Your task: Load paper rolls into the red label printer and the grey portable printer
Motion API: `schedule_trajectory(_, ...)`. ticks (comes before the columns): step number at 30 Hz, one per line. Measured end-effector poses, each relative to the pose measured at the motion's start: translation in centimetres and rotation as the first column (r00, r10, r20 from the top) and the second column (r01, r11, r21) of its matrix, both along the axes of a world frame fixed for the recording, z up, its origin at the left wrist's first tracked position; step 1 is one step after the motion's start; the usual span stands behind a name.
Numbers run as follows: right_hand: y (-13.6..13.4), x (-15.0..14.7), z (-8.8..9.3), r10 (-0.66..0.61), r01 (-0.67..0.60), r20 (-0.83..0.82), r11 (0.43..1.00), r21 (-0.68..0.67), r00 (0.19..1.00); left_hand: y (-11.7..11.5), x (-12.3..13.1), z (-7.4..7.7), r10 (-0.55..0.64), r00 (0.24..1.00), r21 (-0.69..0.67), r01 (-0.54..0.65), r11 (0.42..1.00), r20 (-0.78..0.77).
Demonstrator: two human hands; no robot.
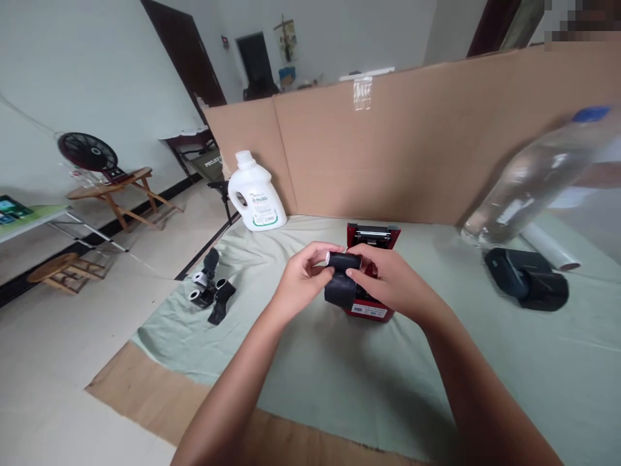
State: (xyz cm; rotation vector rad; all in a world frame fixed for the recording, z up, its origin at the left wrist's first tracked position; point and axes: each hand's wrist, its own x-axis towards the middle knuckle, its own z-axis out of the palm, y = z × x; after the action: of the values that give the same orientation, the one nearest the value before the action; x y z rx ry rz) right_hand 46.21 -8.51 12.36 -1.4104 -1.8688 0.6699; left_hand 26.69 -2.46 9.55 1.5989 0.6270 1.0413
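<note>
A small black roll on a white core (343, 260) is held up between my two hands, with a loose black strip (340, 291) hanging from it. My left hand (306, 273) pinches the roll's left end between thumb and fingers. At its right end, my right hand (383, 277) grips it the same way. Just behind the hands stands a small red and black printer (372, 310), its lid (373, 234) raised. My right hand covers much of the printer's inside. A white label runs along its front.
Several black rolls (209, 294) lie loose at the left on the green cloth (301, 388). A white jug (257, 197) stands by the cardboard wall (369, 155). Toward the right are a large clear bottle (528, 181), a black device (526, 278) and a pale tube (550, 246).
</note>
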Motion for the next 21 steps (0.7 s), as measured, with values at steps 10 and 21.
schedule_trajectory(10,1.6,1.9,-2.7,-0.063,0.064,-0.074,0.998,0.014,0.995,0.8,3.3,-2.8,0.044,0.998,-0.067,-0.047,0.997,-0.043)
schedule_trajectory(21,2.0,2.6,-2.8,-0.062,0.06,-0.072,0.998,-0.026,0.996,1.6,3.6,-4.5,-0.007,0.999,-0.253,-0.007,0.967,-0.054)
